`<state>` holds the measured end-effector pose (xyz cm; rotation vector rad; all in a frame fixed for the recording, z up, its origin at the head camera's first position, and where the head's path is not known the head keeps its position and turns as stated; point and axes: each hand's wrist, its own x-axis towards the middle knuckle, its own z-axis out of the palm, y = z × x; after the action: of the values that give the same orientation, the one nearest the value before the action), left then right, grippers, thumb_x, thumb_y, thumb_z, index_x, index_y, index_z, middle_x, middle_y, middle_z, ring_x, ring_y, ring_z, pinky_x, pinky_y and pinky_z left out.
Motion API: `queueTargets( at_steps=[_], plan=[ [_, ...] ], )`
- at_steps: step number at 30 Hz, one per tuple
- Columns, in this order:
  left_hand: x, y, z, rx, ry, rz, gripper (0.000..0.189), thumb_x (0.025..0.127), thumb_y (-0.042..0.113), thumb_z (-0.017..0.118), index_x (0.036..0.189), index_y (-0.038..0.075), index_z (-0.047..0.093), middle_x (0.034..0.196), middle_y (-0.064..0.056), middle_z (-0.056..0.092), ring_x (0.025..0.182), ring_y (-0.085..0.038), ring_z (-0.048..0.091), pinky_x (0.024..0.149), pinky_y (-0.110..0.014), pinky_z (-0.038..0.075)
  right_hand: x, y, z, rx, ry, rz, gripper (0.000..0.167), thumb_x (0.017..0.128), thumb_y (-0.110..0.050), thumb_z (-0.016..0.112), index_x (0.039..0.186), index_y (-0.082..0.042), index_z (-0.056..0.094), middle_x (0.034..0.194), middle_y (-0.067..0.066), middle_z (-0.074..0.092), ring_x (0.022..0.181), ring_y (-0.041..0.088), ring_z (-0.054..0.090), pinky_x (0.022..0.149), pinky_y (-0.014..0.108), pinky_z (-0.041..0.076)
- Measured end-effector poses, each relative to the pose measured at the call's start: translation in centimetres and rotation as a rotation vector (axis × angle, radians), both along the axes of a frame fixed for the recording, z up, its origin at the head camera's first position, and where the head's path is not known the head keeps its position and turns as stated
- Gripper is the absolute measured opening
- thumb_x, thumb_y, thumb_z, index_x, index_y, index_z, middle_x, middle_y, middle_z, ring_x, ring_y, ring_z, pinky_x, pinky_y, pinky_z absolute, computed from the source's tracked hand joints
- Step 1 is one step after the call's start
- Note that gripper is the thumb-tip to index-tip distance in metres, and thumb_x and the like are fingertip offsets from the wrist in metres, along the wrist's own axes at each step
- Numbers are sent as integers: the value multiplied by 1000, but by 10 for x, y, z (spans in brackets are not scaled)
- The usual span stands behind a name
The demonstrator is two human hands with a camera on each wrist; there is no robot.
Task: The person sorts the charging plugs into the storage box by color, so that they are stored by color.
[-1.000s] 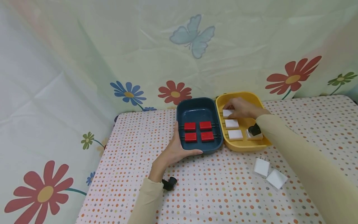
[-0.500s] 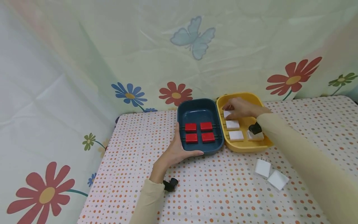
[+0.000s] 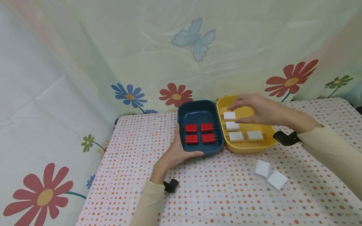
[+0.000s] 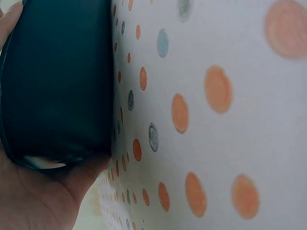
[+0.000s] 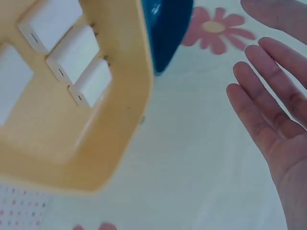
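Note:
My left hand rests against the front left corner of a dark blue tray, fingers straight along its side and thumb stretched along its front. Inside lie several red blocks with thin metal prongs, such as one red block. Over the adjoining yellow tray my right hand hovers, thumb and fingers apart and holding nothing. Beneath its fingertips lies a white plug adapter, prongs toward the tray's left wall. More white adapters lie nearby, one adapter on the right side. The right wrist view shows the palm with extended fingers.
Two loose white adapters, a left adapter and a right adapter, lie on the dotted tablecloth in front of the yellow tray. A flowered curtain hangs directly behind both trays.
My right hand has let go of the white adapter at the yellow tray's back left and drawn up and to the right. My left hand stays at the blue tray.

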<state>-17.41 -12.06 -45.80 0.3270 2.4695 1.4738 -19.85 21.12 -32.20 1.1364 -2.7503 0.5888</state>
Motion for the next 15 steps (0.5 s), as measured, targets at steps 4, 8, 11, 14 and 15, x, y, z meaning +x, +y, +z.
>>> queueTargets(
  at_steps=[4,8,11,14,15],
  plan=[
    [0,-1,0,-10,2,7,139,80,39,92,166,28,-17,173,-4,15,155,-27,20,117,-58,38,34,19,-4,-12,136,-1,49,68,-10,99,112,-17,78,111,-8,68,100,15,62,84,38,59],
    [0,1,1,4,12,-2,139,81,36,92,166,27,-17,173,-4,15,155,-26,20,117,-57,39,62,42,-21,-2,224,9,62,55,-8,103,110,-22,78,109,-15,66,95,9,61,79,25,59],
    [0,2,2,11,18,-14,139,81,35,92,166,26,-18,173,-5,15,156,-27,20,117,-58,39,85,58,-39,18,196,-11,63,53,-7,103,108,-24,78,108,-15,65,93,8,62,75,22,60],
    [1,2,3,12,18,-14,139,81,35,92,166,25,-18,173,-5,17,155,-27,21,116,-58,39,104,69,-59,30,112,-51,59,56,-11,102,108,-23,78,108,-12,66,95,8,64,73,25,61],
    [2,2,2,15,17,-12,139,81,35,92,166,25,-17,172,-5,18,155,-27,22,116,-57,39,109,72,-65,31,91,-61,58,57,-13,102,109,-23,78,109,-11,67,96,7,64,73,26,62]
  ],
)
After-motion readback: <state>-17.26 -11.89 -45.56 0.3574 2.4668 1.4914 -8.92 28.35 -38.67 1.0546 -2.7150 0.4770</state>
